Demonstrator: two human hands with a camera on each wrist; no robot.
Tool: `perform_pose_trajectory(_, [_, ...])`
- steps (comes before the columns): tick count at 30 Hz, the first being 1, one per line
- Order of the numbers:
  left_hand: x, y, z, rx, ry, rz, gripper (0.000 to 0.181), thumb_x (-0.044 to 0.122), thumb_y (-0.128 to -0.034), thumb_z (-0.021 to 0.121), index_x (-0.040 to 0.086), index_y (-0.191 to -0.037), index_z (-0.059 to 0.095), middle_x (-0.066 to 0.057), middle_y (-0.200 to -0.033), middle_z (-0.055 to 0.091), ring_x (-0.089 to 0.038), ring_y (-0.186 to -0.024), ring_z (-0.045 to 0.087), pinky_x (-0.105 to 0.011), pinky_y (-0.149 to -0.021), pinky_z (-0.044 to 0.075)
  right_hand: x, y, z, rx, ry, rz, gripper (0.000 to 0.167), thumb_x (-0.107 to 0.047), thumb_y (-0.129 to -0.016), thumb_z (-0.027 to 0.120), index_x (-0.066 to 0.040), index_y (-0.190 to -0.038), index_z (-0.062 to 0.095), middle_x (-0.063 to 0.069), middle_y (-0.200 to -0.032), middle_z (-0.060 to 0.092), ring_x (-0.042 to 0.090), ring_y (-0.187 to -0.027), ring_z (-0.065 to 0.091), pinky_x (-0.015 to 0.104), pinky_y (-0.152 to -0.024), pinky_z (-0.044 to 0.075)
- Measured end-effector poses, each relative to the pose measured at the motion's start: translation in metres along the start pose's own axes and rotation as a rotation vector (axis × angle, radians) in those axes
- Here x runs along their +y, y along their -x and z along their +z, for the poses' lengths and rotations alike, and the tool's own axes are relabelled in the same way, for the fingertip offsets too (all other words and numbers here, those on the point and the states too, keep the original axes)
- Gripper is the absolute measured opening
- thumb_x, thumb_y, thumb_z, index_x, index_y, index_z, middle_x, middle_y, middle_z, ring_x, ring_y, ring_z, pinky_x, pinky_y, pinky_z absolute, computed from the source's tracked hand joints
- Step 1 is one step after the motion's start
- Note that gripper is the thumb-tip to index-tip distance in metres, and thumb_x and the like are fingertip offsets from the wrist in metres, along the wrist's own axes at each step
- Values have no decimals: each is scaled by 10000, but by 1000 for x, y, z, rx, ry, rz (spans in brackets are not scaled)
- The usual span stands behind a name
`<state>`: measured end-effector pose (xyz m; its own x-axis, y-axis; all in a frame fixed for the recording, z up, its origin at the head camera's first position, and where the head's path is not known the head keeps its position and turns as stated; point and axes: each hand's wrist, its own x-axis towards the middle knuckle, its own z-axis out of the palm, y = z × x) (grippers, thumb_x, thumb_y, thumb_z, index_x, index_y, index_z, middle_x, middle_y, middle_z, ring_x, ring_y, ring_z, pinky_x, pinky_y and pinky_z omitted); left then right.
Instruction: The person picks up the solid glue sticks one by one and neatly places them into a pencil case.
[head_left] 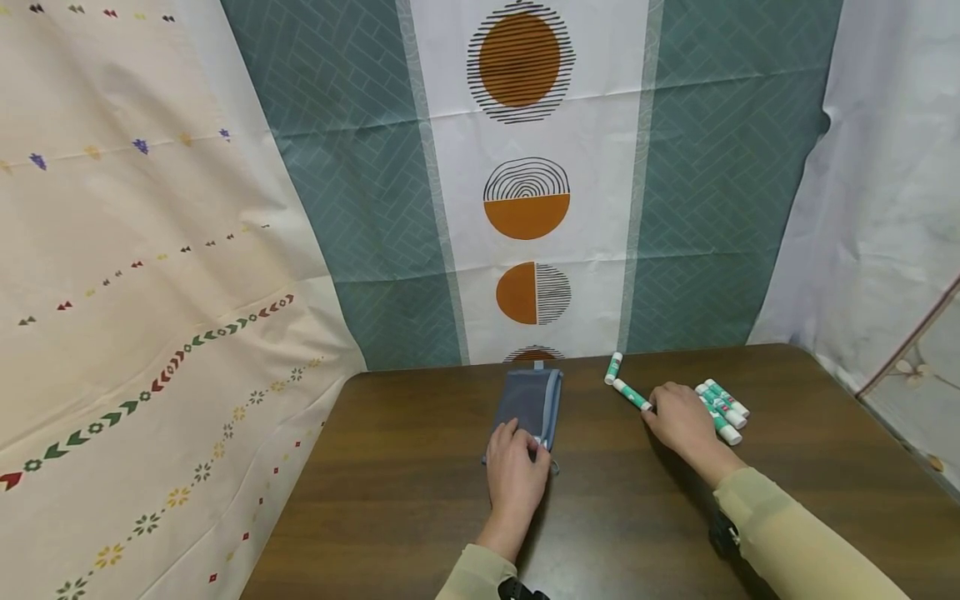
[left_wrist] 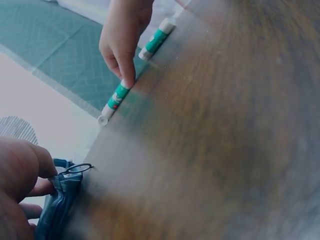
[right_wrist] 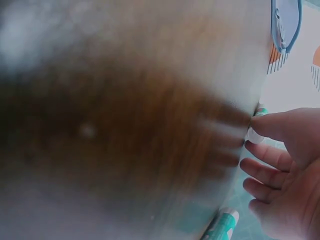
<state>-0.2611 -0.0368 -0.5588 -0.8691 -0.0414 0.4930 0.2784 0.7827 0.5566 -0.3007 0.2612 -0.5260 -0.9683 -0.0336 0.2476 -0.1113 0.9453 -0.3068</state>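
Observation:
A grey-blue zip pouch (head_left: 522, 398) lies flat on the brown table. My left hand (head_left: 517, 471) rests over its near end, and the left wrist view shows the fingers gripping the pouch's edge (left_wrist: 62, 197) by a small cord loop (left_wrist: 77, 169). To the right, my right hand (head_left: 684, 421) pinches the near end of a green-and-white glue stick (head_left: 632, 394) between thumb and forefinger; the other fingers are spread loosely. That glue stick lies on the table. Another glue stick (head_left: 613, 367) lies just beyond its far end, near the back edge.
Three more glue sticks (head_left: 726, 403) lie side by side, just right of my right hand. The table (head_left: 390, 500) ends at a hanging cloth (head_left: 525, 183) with orange circles. Patterned cloth (head_left: 187, 333) hangs on the left, and white cloth (head_left: 885, 208) on the right.

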Motion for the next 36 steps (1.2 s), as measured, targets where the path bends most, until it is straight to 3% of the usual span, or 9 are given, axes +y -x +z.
perform_pose_trajectory(11, [1, 0, 0, -13, 38, -11, 189, 77, -869, 801, 106, -772, 642, -231, -1378, 720, -457, -1391, 608, -614, -1232, 395, -2, 1, 0, 9, -21, 21, 176, -148, -954, 801, 13, -937, 731, 185, -993, 682, 475, -1054, 653, 640, -935, 529])
perform_pose_trajectory(19, [3, 0, -2, 6, 63, -4, 180, 61, -856, 794, 99, -748, 656, -239, -1387, 715, -472, -1412, 591, -632, -1239, 378, -14, 5, -2, 20, -80, 26, 166, -165, -975, 793, -4, -961, 755, 169, -1024, 704, 431, -1031, 670, 613, -857, 565])
perform_pose_trajectory(27, [2, 0, -2, 18, 65, -7, 165, 66, -849, 796, 98, -751, 667, -229, -1387, 719, -461, -1414, 595, -616, -1238, 387, -27, 9, -3, -35, -143, 37, 188, -195, -1002, 785, -14, -1049, 771, 199, -1150, 715, 440, -1095, 672, 609, -872, 569])
perform_pose_trajectory(36, [0, -1, -2, 16, 69, -17, 159, 88, -855, 800, 105, -759, 674, -216, -1400, 718, -453, -1431, 585, -614, -1236, 391, -34, 11, 1, -77, -218, -37, 176, -216, -1010, 790, -60, -1089, 770, 180, -1216, 734, 393, -1081, 719, 601, -862, 587])
